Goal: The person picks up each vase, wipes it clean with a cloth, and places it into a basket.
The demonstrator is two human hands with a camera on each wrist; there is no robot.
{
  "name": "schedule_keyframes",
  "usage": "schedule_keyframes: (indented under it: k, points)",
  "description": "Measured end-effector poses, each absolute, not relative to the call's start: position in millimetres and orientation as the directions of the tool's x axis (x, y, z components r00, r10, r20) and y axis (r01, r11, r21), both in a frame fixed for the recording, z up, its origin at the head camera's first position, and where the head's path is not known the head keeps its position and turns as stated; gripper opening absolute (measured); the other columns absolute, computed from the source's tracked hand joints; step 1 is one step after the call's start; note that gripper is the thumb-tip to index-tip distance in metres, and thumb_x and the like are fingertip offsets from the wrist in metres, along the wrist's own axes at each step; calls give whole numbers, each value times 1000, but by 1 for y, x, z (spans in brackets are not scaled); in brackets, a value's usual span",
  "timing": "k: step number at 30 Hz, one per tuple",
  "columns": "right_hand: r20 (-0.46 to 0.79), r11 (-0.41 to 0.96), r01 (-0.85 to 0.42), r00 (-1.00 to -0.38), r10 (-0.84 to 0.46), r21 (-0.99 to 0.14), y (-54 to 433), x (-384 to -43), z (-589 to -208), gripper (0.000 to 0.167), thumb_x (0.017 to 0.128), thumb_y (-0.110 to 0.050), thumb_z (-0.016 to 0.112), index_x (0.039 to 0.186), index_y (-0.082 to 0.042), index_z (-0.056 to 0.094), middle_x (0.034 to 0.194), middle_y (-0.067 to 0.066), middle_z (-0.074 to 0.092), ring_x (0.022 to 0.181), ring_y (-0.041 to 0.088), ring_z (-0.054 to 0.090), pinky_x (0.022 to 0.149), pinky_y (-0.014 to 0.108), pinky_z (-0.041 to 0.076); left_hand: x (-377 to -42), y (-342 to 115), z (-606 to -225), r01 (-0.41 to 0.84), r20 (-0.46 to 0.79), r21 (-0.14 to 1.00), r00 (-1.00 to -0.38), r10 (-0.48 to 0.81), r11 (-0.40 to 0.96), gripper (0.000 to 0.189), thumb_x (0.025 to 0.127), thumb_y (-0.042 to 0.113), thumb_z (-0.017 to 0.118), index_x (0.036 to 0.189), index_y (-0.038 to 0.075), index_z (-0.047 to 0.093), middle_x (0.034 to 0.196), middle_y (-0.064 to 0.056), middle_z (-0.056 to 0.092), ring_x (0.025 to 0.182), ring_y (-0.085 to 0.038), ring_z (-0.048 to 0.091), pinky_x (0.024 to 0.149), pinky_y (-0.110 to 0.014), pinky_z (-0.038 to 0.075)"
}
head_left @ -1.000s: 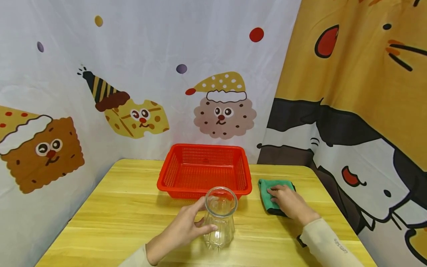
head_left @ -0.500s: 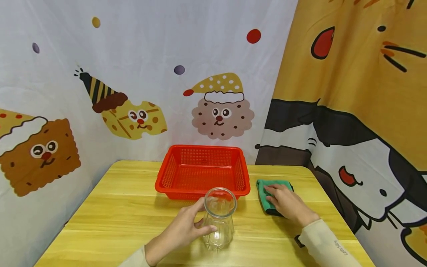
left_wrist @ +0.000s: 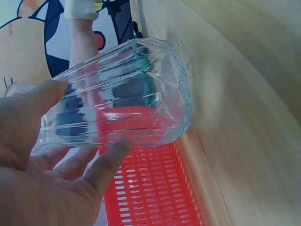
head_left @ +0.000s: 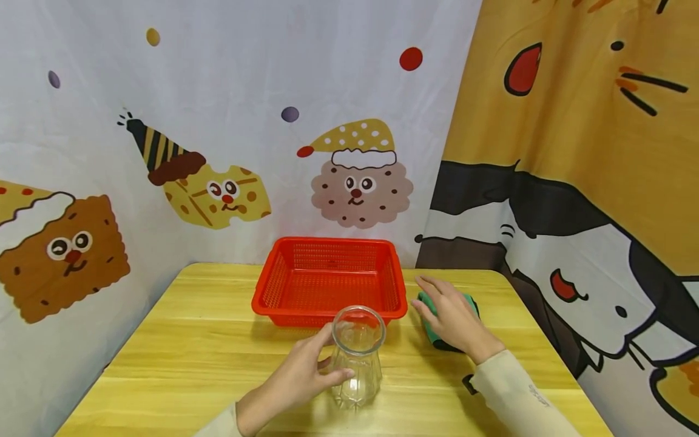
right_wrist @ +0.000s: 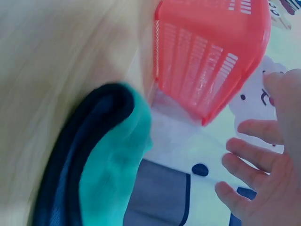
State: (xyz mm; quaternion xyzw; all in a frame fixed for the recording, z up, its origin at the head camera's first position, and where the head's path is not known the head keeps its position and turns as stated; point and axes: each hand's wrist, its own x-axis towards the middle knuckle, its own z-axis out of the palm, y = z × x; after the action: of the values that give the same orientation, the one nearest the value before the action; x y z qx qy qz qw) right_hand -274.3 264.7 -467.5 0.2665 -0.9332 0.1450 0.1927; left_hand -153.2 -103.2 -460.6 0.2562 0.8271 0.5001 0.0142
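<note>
A clear ribbed glass vase stands upright near the front middle of the table. My left hand grips it from the left side, thumb in front and fingers behind, as the left wrist view also shows with the glass vase between them. Farther right lies a folded green cloth with dark edging. Above this cloth my right hand hovers with its fingers spread and holds nothing. In the right wrist view a gap shows between the right hand and the cloth.
Behind the vase a red plastic basket with slotted walls sits on the wooden table. A printed curtain hangs along the table's back and sides. Beside the right sleeve a small black object is partly visible.
My right hand has lifted off the green cloth and shifted slightly left, its fingers now extended. The left hand keeps its hold on the glass vase, which stays in place.
</note>
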Motion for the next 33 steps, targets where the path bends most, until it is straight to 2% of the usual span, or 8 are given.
schedule_keyframes:
  k: [5,11,19,25,33]
  points:
    - [387,834,-516,-822,-418,-196,246,-277,-463,75,116,-53,70,171,-5,56,177,22,56,160,51,57,132,76,49,-153,-102,-462,418,238,823,-869,433,385,73,104,31,92,166,24,55,157,-11,75,145,-46,72,102,-50,74]
    - [313,842,-490,-854,-415,-223,225,-282,-463,83,117,-66,58,178,-11,47,189,16,41,176,47,36,142,79,33,-151,-102,-462,424,245,818,-868,432,389,76,104,32,92,169,22,53,159,-16,73,145,-49,72,99,-51,74]
    - [248,847,-479,-871,-425,-230,208,-289,-466,94,115,-78,50,184,-17,36,195,13,28,184,42,17,149,76,9,-150,-100,-461,423,246,813,-872,423,401,77,104,33,92,170,22,53,160,-17,73,145,-48,72,99,-51,75]
    - [239,854,-467,-877,-416,-229,198,-297,-466,99,112,-80,51,183,-13,37,195,15,28,184,45,16,149,78,7,-149,-98,-464,438,258,768,-880,399,468,78,102,34,94,168,24,54,157,-14,76,140,-44,76,96,-56,76]
    - [181,863,-442,-895,-407,-247,192,-301,-464,106,109,-86,50,184,-14,33,195,17,24,184,45,14,148,79,9,-149,-96,-465,422,252,765,-891,377,487,79,100,36,96,166,27,55,155,-5,76,139,-38,76,94,-51,77]
